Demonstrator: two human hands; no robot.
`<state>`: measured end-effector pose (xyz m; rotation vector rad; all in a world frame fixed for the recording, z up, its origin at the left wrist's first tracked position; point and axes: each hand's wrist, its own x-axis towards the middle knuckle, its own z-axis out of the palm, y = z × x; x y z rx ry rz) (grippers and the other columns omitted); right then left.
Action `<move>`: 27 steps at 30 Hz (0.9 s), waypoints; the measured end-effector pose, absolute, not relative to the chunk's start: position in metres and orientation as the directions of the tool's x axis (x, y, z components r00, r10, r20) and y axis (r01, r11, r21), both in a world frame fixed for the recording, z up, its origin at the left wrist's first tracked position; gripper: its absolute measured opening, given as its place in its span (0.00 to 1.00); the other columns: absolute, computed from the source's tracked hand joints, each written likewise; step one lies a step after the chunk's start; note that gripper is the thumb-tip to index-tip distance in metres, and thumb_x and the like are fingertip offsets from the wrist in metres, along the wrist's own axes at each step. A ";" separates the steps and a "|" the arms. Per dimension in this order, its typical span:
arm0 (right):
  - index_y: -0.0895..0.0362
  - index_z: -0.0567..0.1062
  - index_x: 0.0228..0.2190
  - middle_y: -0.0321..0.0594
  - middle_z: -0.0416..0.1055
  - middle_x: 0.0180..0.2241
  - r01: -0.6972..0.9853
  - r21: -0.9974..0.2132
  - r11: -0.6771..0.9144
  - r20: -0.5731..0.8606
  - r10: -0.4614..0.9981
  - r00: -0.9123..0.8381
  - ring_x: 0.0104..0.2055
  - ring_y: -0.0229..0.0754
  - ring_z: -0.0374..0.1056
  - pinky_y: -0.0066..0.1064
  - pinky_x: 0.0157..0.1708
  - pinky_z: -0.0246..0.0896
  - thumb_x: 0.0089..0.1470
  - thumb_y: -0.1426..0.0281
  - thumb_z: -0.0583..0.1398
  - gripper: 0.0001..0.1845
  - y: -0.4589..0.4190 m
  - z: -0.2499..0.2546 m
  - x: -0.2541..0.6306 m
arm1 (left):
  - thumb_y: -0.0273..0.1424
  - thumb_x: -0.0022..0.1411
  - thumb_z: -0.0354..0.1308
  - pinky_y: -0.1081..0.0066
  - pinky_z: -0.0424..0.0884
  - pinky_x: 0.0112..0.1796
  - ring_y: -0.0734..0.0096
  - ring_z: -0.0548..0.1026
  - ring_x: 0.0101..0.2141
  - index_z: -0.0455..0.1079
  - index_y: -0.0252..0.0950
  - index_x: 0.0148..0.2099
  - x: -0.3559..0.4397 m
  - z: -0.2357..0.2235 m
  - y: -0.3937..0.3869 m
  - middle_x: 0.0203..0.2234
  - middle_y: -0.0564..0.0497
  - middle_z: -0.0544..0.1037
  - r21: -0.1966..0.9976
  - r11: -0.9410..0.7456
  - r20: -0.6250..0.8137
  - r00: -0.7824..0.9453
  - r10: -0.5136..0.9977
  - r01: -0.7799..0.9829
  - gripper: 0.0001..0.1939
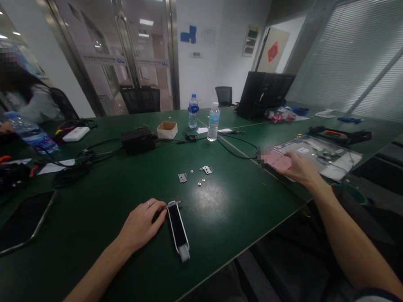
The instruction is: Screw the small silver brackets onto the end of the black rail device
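My left hand [142,221] rests on the green table, fingers closed round one end of a thin metal rod [177,202]; what kind of tool it is cannot be made out. The rod crosses the top of a slim white-framed device with a black face [178,226], which lies beside my fingertips and has a pale grey end piece. Out to the right, my right hand [302,169] grips the edge of a pink flat pad [276,159]. Beyond the device lie two small metal brackets [182,177] [207,170] and several tiny nuts or washers [199,184].
A tray with circuit parts [303,150] sits beyond my right hand. Two water bottles [214,123] [193,113], an open small box [167,130], a black box [138,141] and cables stand farther back. A phone [21,221] lies left. Another person [33,99] sits at far left.
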<state>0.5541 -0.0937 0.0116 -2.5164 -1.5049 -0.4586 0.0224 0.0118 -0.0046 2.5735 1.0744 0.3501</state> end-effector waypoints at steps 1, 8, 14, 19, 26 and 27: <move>0.60 0.65 0.50 0.53 0.69 0.44 0.879 0.010 -0.476 0.348 0.826 0.443 0.44 0.57 0.67 0.40 0.40 0.61 0.45 0.56 0.62 0.33 -0.094 0.012 0.553 | 0.40 0.66 0.42 0.64 0.73 0.37 0.61 0.73 0.39 0.70 0.36 0.49 0.023 -0.004 0.012 0.42 0.45 0.74 0.390 -0.662 0.099 0.685 0.722 0.641 0.21; 0.59 0.64 0.51 0.52 0.68 0.44 0.869 0.013 -0.495 0.330 0.822 0.464 0.43 0.56 0.67 0.39 0.39 0.61 0.45 0.56 0.62 0.34 -0.094 0.013 0.550 | 0.40 0.66 0.41 0.64 0.72 0.38 0.61 0.73 0.39 0.70 0.36 0.48 0.023 -0.004 0.011 0.41 0.45 0.74 0.383 -0.677 0.118 0.694 0.711 0.628 0.20; 0.60 0.64 0.51 0.53 0.68 0.45 0.856 0.017 -0.516 0.319 0.814 0.485 0.44 0.57 0.67 0.39 0.39 0.61 0.46 0.56 0.62 0.33 -0.094 0.016 0.546 | 0.40 0.66 0.42 0.65 0.72 0.38 0.61 0.73 0.39 0.70 0.36 0.48 0.022 -0.005 0.012 0.41 0.46 0.74 0.386 -0.672 0.111 0.691 0.714 0.632 0.20; 0.60 0.64 0.51 0.55 0.69 0.47 0.833 -0.039 -0.552 0.289 0.792 0.538 0.45 0.57 0.67 0.38 0.38 0.59 0.47 0.56 0.62 0.33 -0.092 0.017 0.550 | 0.40 0.66 0.42 0.65 0.72 0.38 0.61 0.73 0.39 0.70 0.36 0.48 0.023 -0.004 0.011 0.41 0.46 0.74 0.388 -0.667 0.105 0.688 0.718 0.636 0.20; 0.64 0.63 0.51 0.60 0.70 0.46 0.757 -0.198 -0.623 0.143 0.746 0.651 0.44 0.58 0.68 0.37 0.36 0.58 0.47 0.52 0.61 0.38 -0.084 0.018 0.564 | 0.40 0.66 0.42 0.64 0.72 0.39 0.61 0.73 0.39 0.71 0.37 0.48 0.023 -0.004 0.011 0.41 0.46 0.74 0.386 -0.674 0.123 0.689 0.714 0.630 0.20; 0.64 0.62 0.52 0.59 0.70 0.45 0.740 -0.212 -0.639 0.114 0.735 0.668 0.43 0.57 0.68 0.37 0.35 0.58 0.47 0.51 0.61 0.39 -0.083 0.019 0.565 | 0.40 0.66 0.42 0.64 0.72 0.39 0.61 0.73 0.39 0.71 0.37 0.48 0.023 -0.005 0.011 0.41 0.46 0.74 0.385 -0.674 0.125 0.689 0.714 0.630 0.20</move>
